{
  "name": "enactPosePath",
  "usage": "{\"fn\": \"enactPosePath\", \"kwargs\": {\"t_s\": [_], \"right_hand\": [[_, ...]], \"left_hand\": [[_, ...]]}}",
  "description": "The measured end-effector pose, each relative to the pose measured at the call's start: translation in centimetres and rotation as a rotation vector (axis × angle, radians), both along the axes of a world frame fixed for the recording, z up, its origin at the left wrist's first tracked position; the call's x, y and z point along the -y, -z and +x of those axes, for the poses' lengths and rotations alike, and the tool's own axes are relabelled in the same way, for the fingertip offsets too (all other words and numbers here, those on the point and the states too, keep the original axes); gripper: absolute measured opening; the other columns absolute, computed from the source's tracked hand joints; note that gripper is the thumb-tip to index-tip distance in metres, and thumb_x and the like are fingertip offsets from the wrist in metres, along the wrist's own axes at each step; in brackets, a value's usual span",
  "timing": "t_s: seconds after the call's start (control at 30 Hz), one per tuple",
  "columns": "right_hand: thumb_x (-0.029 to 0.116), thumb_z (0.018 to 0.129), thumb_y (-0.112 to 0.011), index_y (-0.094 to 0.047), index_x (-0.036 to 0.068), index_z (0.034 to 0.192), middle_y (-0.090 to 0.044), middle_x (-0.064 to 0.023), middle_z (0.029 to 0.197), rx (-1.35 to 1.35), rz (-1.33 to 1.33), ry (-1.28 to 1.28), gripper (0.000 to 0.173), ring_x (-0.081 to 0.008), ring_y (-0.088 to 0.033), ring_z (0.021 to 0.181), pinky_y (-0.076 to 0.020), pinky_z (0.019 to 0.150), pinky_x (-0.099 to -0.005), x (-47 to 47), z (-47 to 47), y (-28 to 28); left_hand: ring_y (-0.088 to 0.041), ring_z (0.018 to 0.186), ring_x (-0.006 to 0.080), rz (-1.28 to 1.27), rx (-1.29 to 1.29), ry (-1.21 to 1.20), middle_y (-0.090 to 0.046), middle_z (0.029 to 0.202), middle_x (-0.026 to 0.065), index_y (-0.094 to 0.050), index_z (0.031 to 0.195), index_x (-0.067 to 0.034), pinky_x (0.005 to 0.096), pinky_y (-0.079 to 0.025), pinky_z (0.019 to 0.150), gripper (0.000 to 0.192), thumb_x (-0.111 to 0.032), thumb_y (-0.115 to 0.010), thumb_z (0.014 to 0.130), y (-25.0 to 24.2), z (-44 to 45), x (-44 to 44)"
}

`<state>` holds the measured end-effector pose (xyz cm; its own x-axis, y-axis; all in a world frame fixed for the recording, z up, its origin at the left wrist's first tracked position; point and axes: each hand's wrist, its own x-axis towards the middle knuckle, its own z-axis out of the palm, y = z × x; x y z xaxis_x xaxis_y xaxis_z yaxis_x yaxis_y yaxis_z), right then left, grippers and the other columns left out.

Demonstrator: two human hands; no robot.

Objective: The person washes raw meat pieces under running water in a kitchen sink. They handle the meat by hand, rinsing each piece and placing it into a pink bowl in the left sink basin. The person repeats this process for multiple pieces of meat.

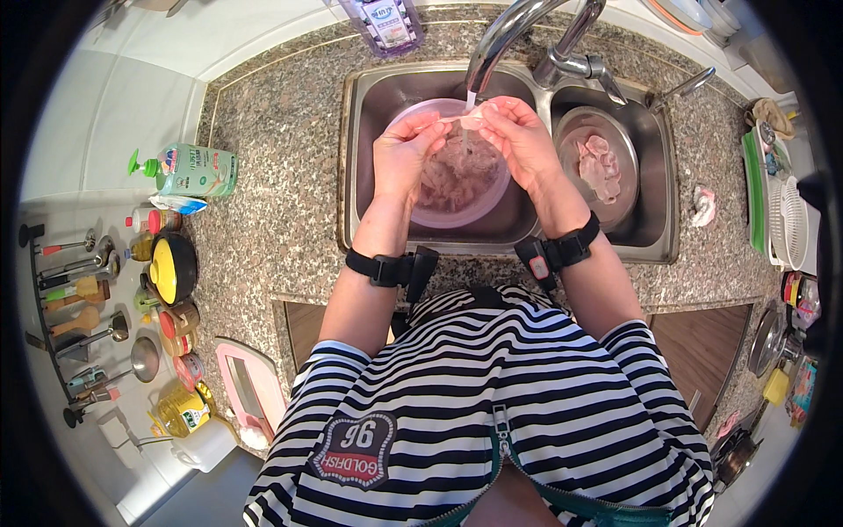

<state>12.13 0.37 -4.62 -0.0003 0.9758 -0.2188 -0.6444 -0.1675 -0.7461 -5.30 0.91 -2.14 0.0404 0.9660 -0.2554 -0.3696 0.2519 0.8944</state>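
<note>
Between my two hands a small piece of pale pink meat is held just under the running faucet. My left hand pinches its stretched end on the left. With thumb and fingers, my right hand grips the thicker part beside the water stream. Below them a pink plastic basin stands in the left sink bowl, holding cloudy pinkish water and more meat pieces. In the right sink bowl a round metal bowl contains several pale pink meat pieces.
Left on the granite counter stand a green pump bottle, a black pot with a yellow lid, and jars. A purple bottle is behind the sink. A crumpled tissue and a white strainer basket sit right.
</note>
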Motion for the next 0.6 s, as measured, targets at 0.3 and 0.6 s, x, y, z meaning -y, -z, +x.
{"fn": "enactPosePath", "kwargs": {"t_s": [0.3, 0.6], "right_hand": [[0.011, 0.086, -0.065, -0.059, 0.003, 0.104, -0.065, -0.0054, 0.097, 0.029, 0.042, -0.073, 0.02, -0.0138, -0.063, 0.087, -0.0509, 0.075, -0.0229, -0.4, -0.4, -1.1], [0.006, 0.083, -0.066, -0.066, 0.002, 0.093, -0.064, -0.0016, 0.078, 0.435, 0.202, 0.029, 0.01, -0.0069, -0.057, 0.065, -0.0465, 0.06, -0.0204, -1.5, 2.5, -0.4]], "left_hand": [[-0.065, 0.069, 0.0141, -0.121, -0.045, -0.006, -0.066, 0.08, 0.0086, -0.06, 0.095, 0.002, 0.02, -0.049, 0.057, 0.011, -0.007, -0.059, 0.089, 2.2, -1.5, -0.7], [-0.063, 0.075, 0.0089, -0.219, -0.409, 0.202, -0.066, 0.089, 0.003, -0.061, 0.102, -0.007, 0.0206, -0.046, 0.062, 0.016, -0.013, -0.06, 0.087, 4.6, -3.2, -1.9]]}}
